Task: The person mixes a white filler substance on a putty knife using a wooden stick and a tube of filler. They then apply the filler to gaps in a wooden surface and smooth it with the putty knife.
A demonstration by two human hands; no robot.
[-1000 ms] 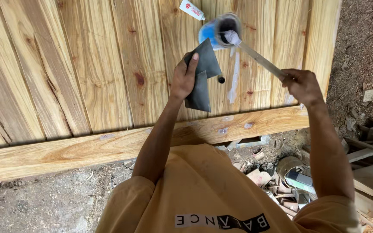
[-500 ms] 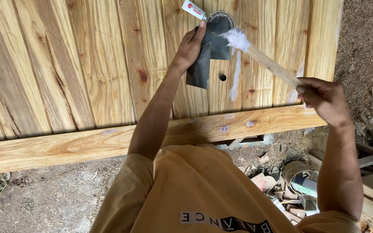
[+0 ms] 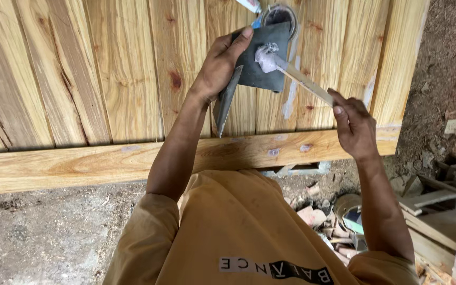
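While the wooden stick now rests its loaded tip on the dark plate, the lines below place everything against that plate.

Dark plate: a flat dark square (image 3: 262, 58) held up in front of the plank panel (image 3: 106, 74); half a second ago it hung lower and edge-on, now its face is turned up toward the camera.
Left hand: the left hand (image 3: 220, 66) grips the plate's left edge, fingers (image 3: 238, 42) curled over its top corner, thumb behind; a thin grey blade (image 3: 225, 103) hangs down from the same grip, below the plate.
Right hand: the right hand (image 3: 352, 124), to the lower right of the plate, pinches the far end of the stick (image 3: 302, 79), fingers closed on it.
Filler: a pale lump (image 3: 265, 55) at the stick's tip, earlier held clear above the plate, now touches its face, so the paste appears to be going onto the plate.
Container: a round tin (image 3: 281, 13) just above the plate.
Cross rail: the horizontal board (image 3: 80, 163) runs well below the plate.
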